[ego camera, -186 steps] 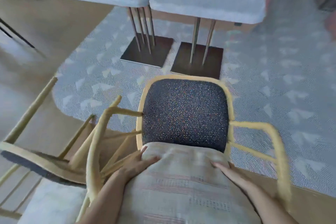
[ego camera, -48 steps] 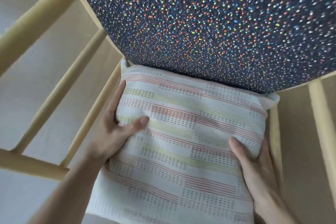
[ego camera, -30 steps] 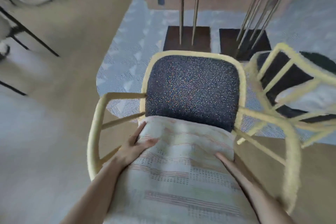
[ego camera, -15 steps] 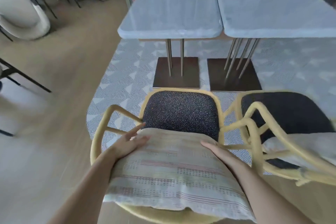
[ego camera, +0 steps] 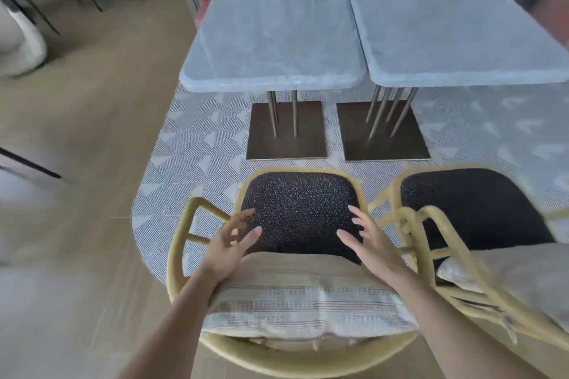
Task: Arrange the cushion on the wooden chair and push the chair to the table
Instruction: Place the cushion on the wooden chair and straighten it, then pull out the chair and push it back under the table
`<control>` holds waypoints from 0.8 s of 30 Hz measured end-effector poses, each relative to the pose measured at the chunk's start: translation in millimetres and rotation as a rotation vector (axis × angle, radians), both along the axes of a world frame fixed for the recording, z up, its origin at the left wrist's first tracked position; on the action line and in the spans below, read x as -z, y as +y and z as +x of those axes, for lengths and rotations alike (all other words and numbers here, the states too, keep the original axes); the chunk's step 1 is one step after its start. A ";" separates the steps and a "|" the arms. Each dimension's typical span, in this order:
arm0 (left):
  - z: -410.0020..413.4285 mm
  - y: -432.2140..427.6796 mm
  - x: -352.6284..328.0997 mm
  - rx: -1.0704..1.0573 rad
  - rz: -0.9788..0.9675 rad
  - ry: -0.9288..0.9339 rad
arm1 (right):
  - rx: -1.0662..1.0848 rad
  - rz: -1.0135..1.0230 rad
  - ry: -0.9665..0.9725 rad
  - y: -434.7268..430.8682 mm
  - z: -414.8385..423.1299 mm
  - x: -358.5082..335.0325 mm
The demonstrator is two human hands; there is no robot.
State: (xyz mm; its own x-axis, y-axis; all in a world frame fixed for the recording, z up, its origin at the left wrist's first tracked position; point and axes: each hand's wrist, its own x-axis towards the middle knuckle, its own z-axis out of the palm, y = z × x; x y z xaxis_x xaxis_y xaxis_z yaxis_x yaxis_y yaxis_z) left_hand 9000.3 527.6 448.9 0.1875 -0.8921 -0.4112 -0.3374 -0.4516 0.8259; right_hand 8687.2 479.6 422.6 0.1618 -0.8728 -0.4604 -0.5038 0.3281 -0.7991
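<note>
Cushion (ego camera: 308,301) first: I've got it lying across the back of the seat, striped face up, its near edge against the curved backrest of the wooden chair (ego camera: 177,255). In front of it the dark speckled seat pad (ego camera: 298,212) shows bare.

My left hand (ego camera: 229,240) is out over the seat's left side, fingers spread and loose, gripping nothing. My right hand (ego camera: 366,240) mirrors it on the right, fingers fanned, also holding nothing. Both wrists cross above the cushion's far edge; from this angle I can't quite tell whether the heels of the palms brush the fabric.

The chair faces the left bench (ego camera: 274,34), its seat front near that bench's square base plate (ego camera: 286,132), and its front part stands on the patterned rug (ego camera: 191,163).

Just to my right, a second chair (ego camera: 431,243) of the same make sits close alongside, its armrest nearly against mine, with a pale cushion (ego camera: 508,274) on its dark seat. It faces a second bench (ego camera: 446,24), set edge to edge with the first.

Wooden floor (ego camera: 77,132) runs off to the left, with white chairs (ego camera: 18,40) at the far corner.
</note>
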 end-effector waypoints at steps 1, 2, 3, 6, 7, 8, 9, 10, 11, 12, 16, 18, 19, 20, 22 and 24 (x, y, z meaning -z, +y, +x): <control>-2.4 0.0 -8.3 -0.017 -0.058 0.030 | -0.021 -0.075 -0.024 -3.6 5.0 -13.0; -4.2 -1.9 -18.6 -0.044 -0.125 0.068 | -0.039 -0.152 -0.038 -7.4 10.0 -27.6; -5.0 -2.9 -31.8 -0.065 -0.193 0.087 | -0.053 -0.230 -0.045 -9.4 14.4 -43.8; -3.7 -8.3 -79.6 -0.079 -0.416 0.033 | -0.058 -0.486 -0.069 -13.9 29.0 -98.6; -3.2 -9.8 -97.0 -0.084 -0.481 0.015 | -0.058 -0.541 -0.079 -14.0 32.8 -116.4; -3.4 -9.9 -114.0 -0.092 -0.541 0.011 | -0.065 -0.588 -0.092 -12.4 37.0 -132.6; -4.4 -8.6 -130.4 -0.096 -0.589 0.007 | -0.073 -0.622 -0.106 -9.8 40.5 -145.5; -6.7 -5.0 -144.7 -0.096 -0.623 -0.001 | -0.078 -0.646 -0.119 -5.3 42.5 -155.6; -9.3 0.0 -156.8 -0.090 -0.653 -0.013 | -0.080 -0.661 -0.136 -0.2 43.7 -162.8; -12.6 6.6 -167.8 -0.080 -0.681 -0.020 | -0.083 -0.670 -0.155 5.7 43.8 -168.4; -30.2 48.6 -192.0 -0.017 -0.732 -0.065 | -0.092 -0.675 -0.199 42.9 30.1 -175.7; -38.7 71.1 -192.8 0.013 -0.734 -0.098 | -0.092 -0.660 -0.213 65.0 17.9 -175.9; -41.8 80.6 -191.7 0.026 -0.727 -0.110 | -0.091 -0.655 -0.224 75.9 11.5 -175.5; -44.2 88.0 -189.6 0.036 -0.718 -0.114 | -0.088 -0.652 -0.230 84.9 6.5 -175.5; -48.4 100.7 -182.4 0.077 -0.689 -0.117 | -0.080 -0.649 -0.222 99.9 1.0 -173.1; -51.6 107.6 -170.5 0.154 -0.674 -0.152 | -0.078 -0.656 -0.211 109.8 3.4 -166.2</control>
